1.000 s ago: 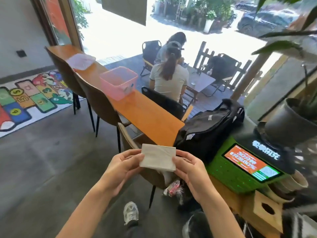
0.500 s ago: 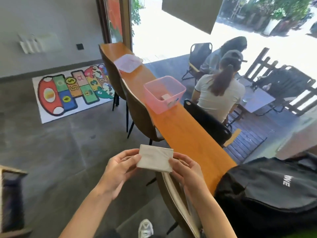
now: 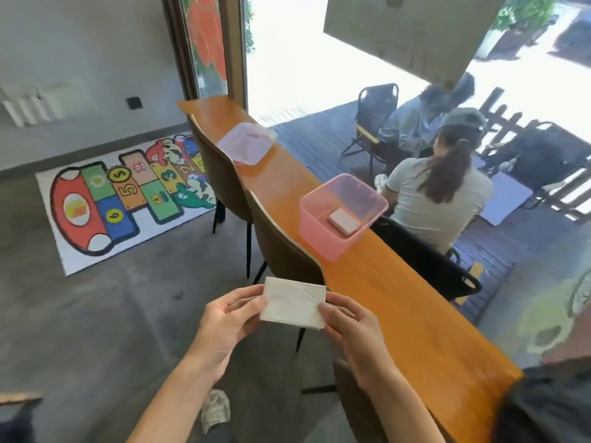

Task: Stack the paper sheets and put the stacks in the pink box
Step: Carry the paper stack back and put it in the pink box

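Left hand [image 3: 227,318] and right hand [image 3: 351,327] pinching paper stack [image 3: 292,302], pink box [image 3: 342,214] beyond

A long wooden desk [image 3: 399,314] ran along the window. Two brown chairs [image 3: 281,247] stood beside it. A colourful hopscotch mat [image 3: 124,199] lay on the grey floor [image 3: 80,330].

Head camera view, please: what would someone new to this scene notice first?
Probably the paper stack, held low in the middle between the left hand and right hand. Beyond it, the pink box stands on the long wooden counter with one small stack already inside. The colourful hopscotch mat brightens the floor at left.
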